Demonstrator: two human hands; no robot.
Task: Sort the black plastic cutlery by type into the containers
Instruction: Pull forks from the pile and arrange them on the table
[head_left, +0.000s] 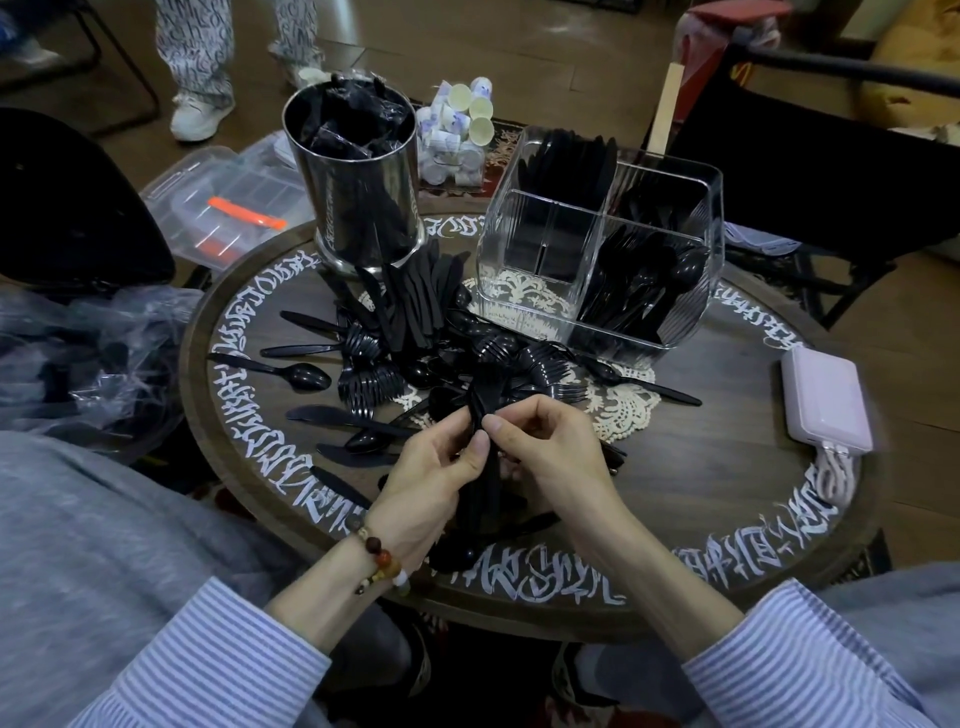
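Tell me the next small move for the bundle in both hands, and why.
Probably square up the fork bundle that the left hand and right hand grip together, then carry it to the clear divided container; its near-left compartment looks empty.

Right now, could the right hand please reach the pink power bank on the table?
Probably yes: the pink power bank lies on bare table to its right, nothing between. But the right hand grips a bundle of black cutlery with the left hand.
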